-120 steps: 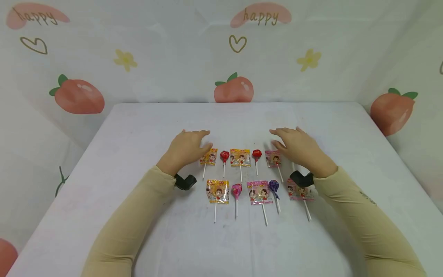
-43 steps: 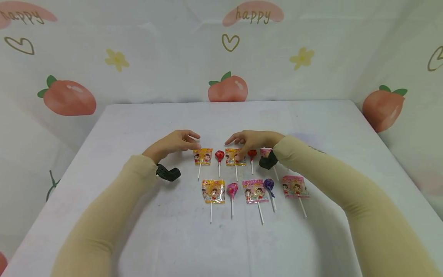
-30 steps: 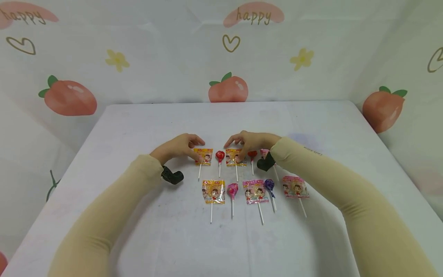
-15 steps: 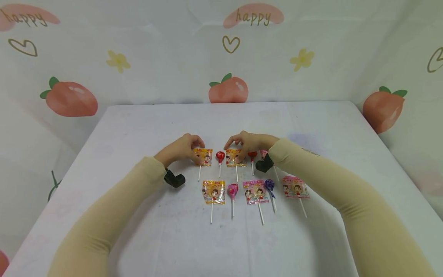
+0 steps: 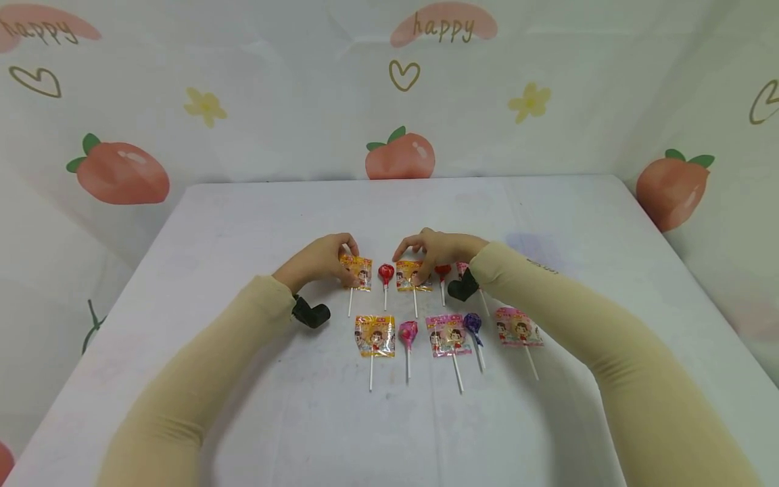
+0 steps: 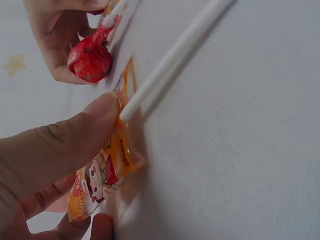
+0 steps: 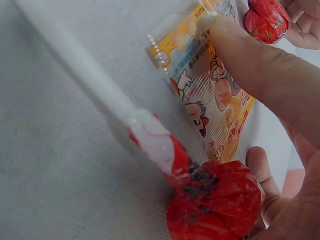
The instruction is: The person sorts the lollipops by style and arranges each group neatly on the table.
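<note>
My left hand [image 5: 316, 258] pinches the back-left lollipop in an orange printed packet [image 5: 363, 270] between thumb and fingers. In the left wrist view the thumb [image 6: 75, 132] presses the packet near its white stick [image 6: 170, 60], and the packet tilts up from the table. To the right, my right hand [image 5: 441, 247] holds a second orange-packet lollipop [image 5: 404, 276]. Its thumb [image 7: 260, 62] lies on the near edge in the right wrist view, with fingers at the far edge. A red lollipop [image 5: 386, 272] lies between the hands. Another red lollipop [image 5: 443, 270] lies under the right hand, partly hidden.
The front row has an orange-packet lollipop [image 5: 374, 336], a pink lollipop [image 5: 408, 332], two pink-packet ones [image 5: 448, 336] and a purple lollipop [image 5: 473, 322]. Another pink packet [image 5: 461, 268] is mostly hidden behind the right wrist camera [image 5: 464, 286]. All lie on a white table [image 5: 304, 419].
Both hands have come inward from where they hovered. The left hand has closed on the left orange packet, whose far edge has risen slightly. The right hand has stayed nearly still over the last second.
</note>
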A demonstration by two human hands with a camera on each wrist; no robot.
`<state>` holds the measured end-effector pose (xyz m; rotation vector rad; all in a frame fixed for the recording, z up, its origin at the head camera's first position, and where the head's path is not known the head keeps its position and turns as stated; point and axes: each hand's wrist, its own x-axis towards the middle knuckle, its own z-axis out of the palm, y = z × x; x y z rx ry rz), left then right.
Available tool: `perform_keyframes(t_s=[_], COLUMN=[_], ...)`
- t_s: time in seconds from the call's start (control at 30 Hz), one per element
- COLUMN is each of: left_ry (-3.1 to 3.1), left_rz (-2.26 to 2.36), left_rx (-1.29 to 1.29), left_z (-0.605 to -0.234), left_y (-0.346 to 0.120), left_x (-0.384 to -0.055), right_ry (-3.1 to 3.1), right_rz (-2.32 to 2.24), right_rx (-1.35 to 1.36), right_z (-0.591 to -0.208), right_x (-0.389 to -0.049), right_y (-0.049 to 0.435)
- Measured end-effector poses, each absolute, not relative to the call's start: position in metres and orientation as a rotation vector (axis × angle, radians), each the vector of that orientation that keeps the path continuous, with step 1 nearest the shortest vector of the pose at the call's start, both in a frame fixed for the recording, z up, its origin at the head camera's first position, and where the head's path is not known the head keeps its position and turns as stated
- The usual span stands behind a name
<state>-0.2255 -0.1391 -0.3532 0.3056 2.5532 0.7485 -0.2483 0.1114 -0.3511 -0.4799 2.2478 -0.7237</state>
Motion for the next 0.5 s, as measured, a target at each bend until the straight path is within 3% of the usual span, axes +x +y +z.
perform_keyframes(t_s=[0.5], left_ry=[2.532], left_rz=[0.951], left_rx=[0.194], left_z=[-0.3446], left_y=[-0.1433], left_x=[-0.2237], right_ry=[2.267], right_rz=[-0.701], right_rx=[-0.500], right_z=[-0.3522], right_x=[-0.2482], right_y=[0.1125])
